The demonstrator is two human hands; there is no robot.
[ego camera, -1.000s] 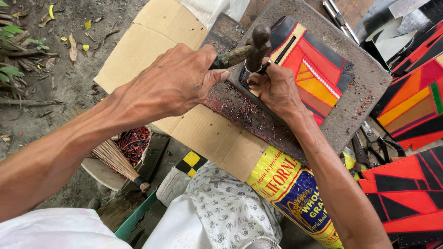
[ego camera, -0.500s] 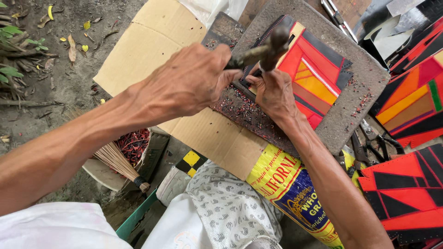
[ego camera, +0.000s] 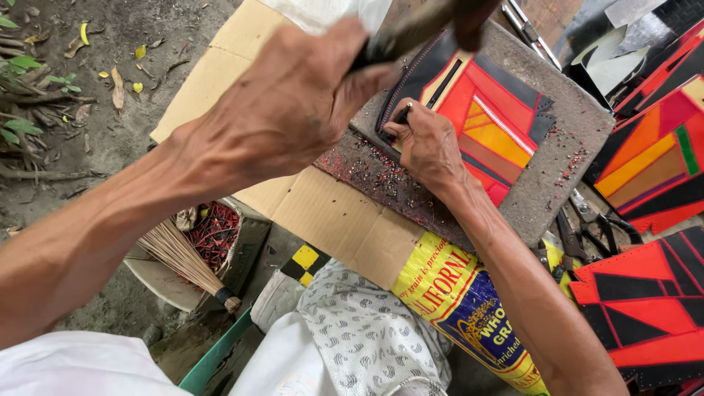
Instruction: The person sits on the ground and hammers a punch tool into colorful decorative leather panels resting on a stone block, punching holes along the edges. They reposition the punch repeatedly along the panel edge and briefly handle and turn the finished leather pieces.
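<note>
My left hand (ego camera: 293,110) is raised close to the camera, gripping the handle of a hammer (ego camera: 433,22) whose blurred head is at the top edge. My right hand (ego camera: 429,150) rests on a grey board (ego camera: 565,169) and pinches a thin metal punch (ego camera: 402,112) upright against the black edge of a red, orange and black leather panel (ego camera: 499,125). The hammer is well above the punch, apart from it. Small red and black punched scraps lie scattered on the board.
The board lies on brown cardboard (ego camera: 323,213) over a yellow printed sack (ego camera: 455,301). More red and black panels (ego camera: 645,301) and hand tools (ego camera: 587,235) lie at the right. A small broom (ego camera: 183,260) and a pan of red scraps (ego camera: 216,231) sit lower left.
My left hand has lifted the hammer up and away from the punch, toward the camera. My right hand has stayed on the punch at the panel's edge.
</note>
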